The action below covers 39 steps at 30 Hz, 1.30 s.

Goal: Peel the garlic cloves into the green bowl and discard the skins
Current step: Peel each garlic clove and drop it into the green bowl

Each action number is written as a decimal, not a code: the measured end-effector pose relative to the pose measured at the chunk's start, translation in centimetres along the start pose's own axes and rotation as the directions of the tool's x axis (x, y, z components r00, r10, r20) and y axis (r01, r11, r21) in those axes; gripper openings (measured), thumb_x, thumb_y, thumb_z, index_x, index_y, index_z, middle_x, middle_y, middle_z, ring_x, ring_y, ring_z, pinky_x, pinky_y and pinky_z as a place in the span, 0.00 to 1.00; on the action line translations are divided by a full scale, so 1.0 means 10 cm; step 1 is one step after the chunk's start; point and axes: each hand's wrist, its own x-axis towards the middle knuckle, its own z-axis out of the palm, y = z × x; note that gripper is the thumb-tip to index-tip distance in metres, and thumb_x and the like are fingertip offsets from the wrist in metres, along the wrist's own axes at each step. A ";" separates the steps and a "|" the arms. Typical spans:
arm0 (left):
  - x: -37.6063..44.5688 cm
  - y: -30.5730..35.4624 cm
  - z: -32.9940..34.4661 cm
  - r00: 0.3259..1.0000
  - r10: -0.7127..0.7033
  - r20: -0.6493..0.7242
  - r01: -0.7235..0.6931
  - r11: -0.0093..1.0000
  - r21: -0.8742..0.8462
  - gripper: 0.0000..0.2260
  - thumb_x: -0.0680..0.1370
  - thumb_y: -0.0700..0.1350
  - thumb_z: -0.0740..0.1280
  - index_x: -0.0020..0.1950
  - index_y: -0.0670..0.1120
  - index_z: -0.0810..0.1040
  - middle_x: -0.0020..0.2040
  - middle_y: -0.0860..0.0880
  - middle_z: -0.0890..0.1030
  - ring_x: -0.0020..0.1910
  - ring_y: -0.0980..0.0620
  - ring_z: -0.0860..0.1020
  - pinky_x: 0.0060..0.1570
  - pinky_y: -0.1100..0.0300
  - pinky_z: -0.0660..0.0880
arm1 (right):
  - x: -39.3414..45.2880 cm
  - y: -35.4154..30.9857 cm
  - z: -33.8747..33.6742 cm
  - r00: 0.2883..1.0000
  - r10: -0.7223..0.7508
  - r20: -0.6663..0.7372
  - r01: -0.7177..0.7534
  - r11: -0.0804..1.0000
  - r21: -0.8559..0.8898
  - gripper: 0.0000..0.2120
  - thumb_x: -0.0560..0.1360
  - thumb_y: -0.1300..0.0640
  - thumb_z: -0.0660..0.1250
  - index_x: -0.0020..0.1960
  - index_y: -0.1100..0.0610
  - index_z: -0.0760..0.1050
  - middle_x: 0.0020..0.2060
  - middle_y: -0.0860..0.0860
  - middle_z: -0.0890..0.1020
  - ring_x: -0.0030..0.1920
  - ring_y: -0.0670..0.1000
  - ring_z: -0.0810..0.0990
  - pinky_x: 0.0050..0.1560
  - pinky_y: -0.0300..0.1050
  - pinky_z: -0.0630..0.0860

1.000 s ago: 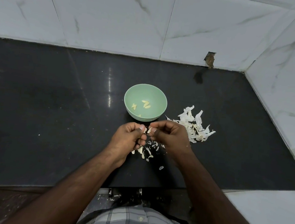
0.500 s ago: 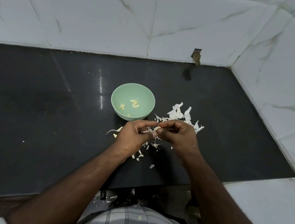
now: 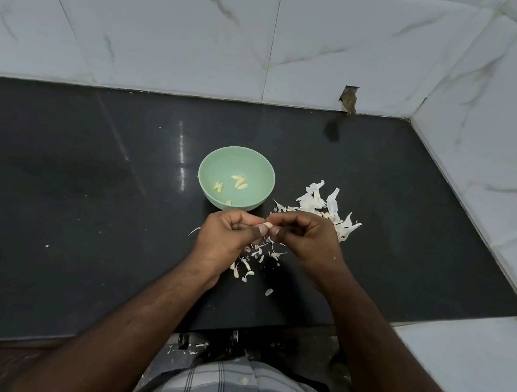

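Note:
A pale garlic clove (image 3: pixel 268 225) is pinched between the fingertips of my left hand (image 3: pixel 226 236) and my right hand (image 3: pixel 306 238), just in front of the green bowl (image 3: pixel 210 167). The bowl stands on the black counter and holds several peeled cloves (image 3: pixel 239 182). A heap of white garlic skins (image 3: pixel 327 206) lies right of the bowl, partly hidden behind my right hand. Smaller skin scraps (image 3: pixel 257 257) are scattered on the counter under my hands.
The black stone counter (image 3: pixel 80 197) meets white marble-look wall tiles at the back and on the right. A small hole in the wall (image 3: pixel 348 102) sits at the counter's back edge. The counter's front edge runs just below my wrists.
My hands stay together on the clove, with more of its pale body showing between the fingertips now. The view has shifted slightly; bowl and skin heap have not moved.

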 end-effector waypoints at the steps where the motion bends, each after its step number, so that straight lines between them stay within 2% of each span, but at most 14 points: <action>1: 0.00 -0.01 -0.01 1.000 -0.015 0.000 0.015 1.000 -0.013 0.03 0.75 0.37 0.74 0.48 0.40 0.85 0.35 0.46 0.83 0.33 0.57 0.78 0.32 0.68 0.72 | 0.00 -0.01 0.00 1.000 -0.004 0.005 0.004 1.000 0.005 0.12 0.72 0.73 0.71 0.47 0.58 0.83 0.41 0.61 0.86 0.41 0.52 0.83 0.49 0.48 0.81; 4: 0.01 -0.02 -0.03 0.998 -0.057 0.013 0.058 0.997 -0.045 0.05 0.75 0.37 0.74 0.50 0.38 0.84 0.35 0.49 0.84 0.33 0.59 0.79 0.30 0.69 0.71 | 0.02 0.00 0.02 0.999 -0.020 0.025 0.019 1.000 0.021 0.12 0.71 0.74 0.71 0.47 0.59 0.83 0.41 0.57 0.86 0.42 0.51 0.84 0.50 0.46 0.82; 13: 0.01 -0.03 -0.09 0.987 -0.155 0.053 0.161 0.975 -0.155 0.08 0.75 0.37 0.74 0.52 0.37 0.84 0.43 0.42 0.85 0.35 0.57 0.81 0.30 0.68 0.70 | 0.04 0.03 0.01 0.998 -0.057 0.039 0.057 0.998 -0.018 0.11 0.72 0.74 0.71 0.48 0.60 0.84 0.42 0.61 0.86 0.41 0.53 0.84 0.48 0.48 0.82; 20: 0.00 -0.03 -0.12 0.983 -0.174 0.063 0.183 0.966 -0.184 0.06 0.74 0.36 0.74 0.51 0.38 0.84 0.42 0.42 0.84 0.35 0.56 0.80 0.31 0.68 0.70 | 0.04 0.04 0.03 0.995 -0.091 0.045 0.095 0.991 -0.094 0.11 0.72 0.72 0.72 0.49 0.59 0.84 0.42 0.56 0.87 0.42 0.51 0.85 0.49 0.46 0.82; 23: 0.00 -0.03 -0.13 0.980 -0.183 0.074 0.194 0.963 -0.189 0.06 0.74 0.37 0.74 0.51 0.38 0.84 0.42 0.43 0.84 0.35 0.56 0.81 0.31 0.68 0.70 | 0.04 0.05 0.04 0.991 -0.124 0.041 0.129 0.977 -0.170 0.14 0.73 0.71 0.72 0.48 0.53 0.84 0.42 0.50 0.87 0.45 0.50 0.85 0.51 0.46 0.82; 26: 0.01 -0.02 -0.15 0.980 -0.185 0.070 0.195 0.962 -0.191 0.06 0.74 0.37 0.74 0.50 0.38 0.84 0.41 0.43 0.84 0.35 0.55 0.80 0.31 0.68 0.70 | 0.03 0.06 0.07 0.983 -0.182 0.025 0.182 0.947 -0.264 0.16 0.74 0.69 0.71 0.48 0.48 0.84 0.41 0.40 0.86 0.46 0.43 0.84 0.52 0.40 0.80; 29: 0.02 -0.01 -0.15 0.980 -0.186 0.072 0.196 0.963 -0.183 0.05 0.75 0.37 0.74 0.50 0.39 0.84 0.40 0.46 0.85 0.36 0.55 0.80 0.32 0.67 0.70 | 0.01 0.06 0.08 0.968 -0.247 0.038 0.243 0.895 -0.373 0.12 0.75 0.67 0.71 0.52 0.53 0.85 0.41 0.37 0.84 0.46 0.39 0.83 0.50 0.34 0.77; 34: 0.01 -0.02 -0.19 0.985 -0.157 0.070 0.165 0.978 -0.127 0.06 0.75 0.38 0.74 0.50 0.38 0.85 0.42 0.44 0.85 0.36 0.55 0.80 0.33 0.66 0.70 | 0.01 0.06 0.08 0.948 -0.309 0.078 0.309 0.831 -0.462 0.11 0.76 0.66 0.69 0.54 0.55 0.84 0.44 0.40 0.83 0.48 0.40 0.83 0.51 0.33 0.77; 39: 0.00 -0.01 -0.19 0.992 -0.108 0.063 0.112 0.992 -0.065 0.05 0.76 0.36 0.73 0.50 0.40 0.85 0.41 0.44 0.85 0.36 0.55 0.80 0.32 0.66 0.70 | 0.01 0.04 0.08 0.948 -0.311 0.060 0.306 0.847 -0.435 0.09 0.75 0.65 0.71 0.52 0.55 0.84 0.42 0.38 0.83 0.46 0.40 0.83 0.49 0.35 0.77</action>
